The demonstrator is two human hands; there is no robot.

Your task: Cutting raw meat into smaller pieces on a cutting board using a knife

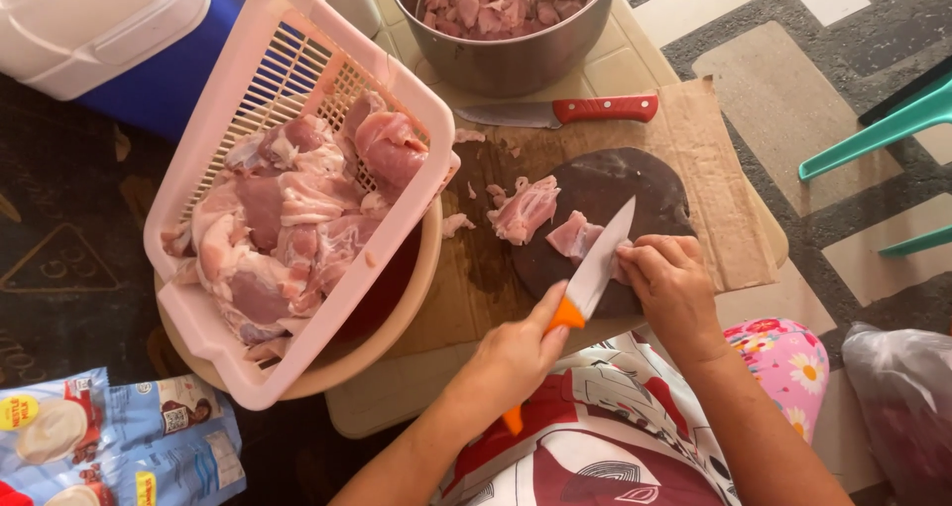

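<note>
Overhead view of a low work surface. The left hand [516, 352] is closed around the orange handle of a white-bladed knife [593, 268], whose blade slants across a small piece of raw meat [573, 236]. The right hand [669, 283], fingers curled downward, presses on that same piece at its right end, just beside the blade. The piece lies on a dark round cutting board [635, 194], with a larger meat piece [524, 209] near it on the board's left edge. The board rests on a sheet of brown cardboard [709, 149] spread over a low pale table [397, 387]. A red-handled knife [565, 112] lies on the cardboard above the board, between it and a steel pot [506, 60] filled with cut meat. At left, a pink slatted basket [238, 100] heaped with large raw meat portions sits tilted in a tan bowl [397, 318]. A blue cooler with a white lid [129, 50] stands at upper left. Blue printed packets [149, 447] lie on the dark floor at lower left. Patterned grey-and-cream flooring [793, 80], teal chair legs [883, 129] and a clear plastic bag [907, 397] occupy the right side.
</note>
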